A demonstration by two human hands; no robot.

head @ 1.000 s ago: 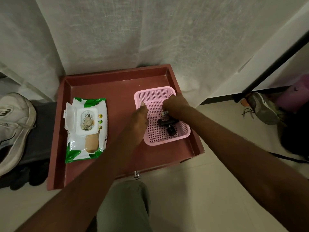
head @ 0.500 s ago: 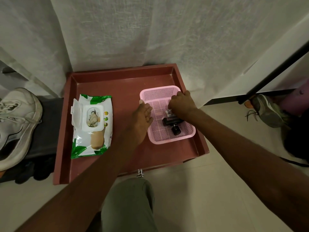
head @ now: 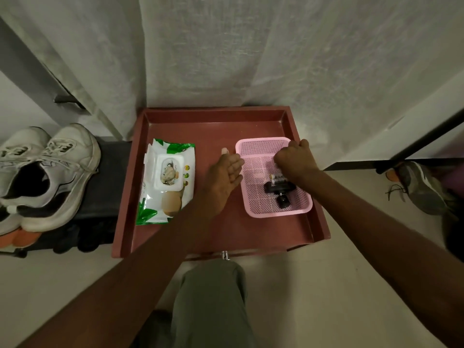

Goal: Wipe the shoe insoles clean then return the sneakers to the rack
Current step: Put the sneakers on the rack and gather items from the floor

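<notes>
The left hand [head: 223, 179] lies released beside the pink basket [head: 253, 207]. The right hand [head: 295, 160] is clenched inside the basket; whether it grasps anything, I cannot tell.

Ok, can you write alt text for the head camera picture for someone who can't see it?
A person's right hand reaches into a pink basket on a red tray, while the left hand rests open beside the basket. A wet wipes pack lies on the tray's left; white sneakers sit further left.
</notes>
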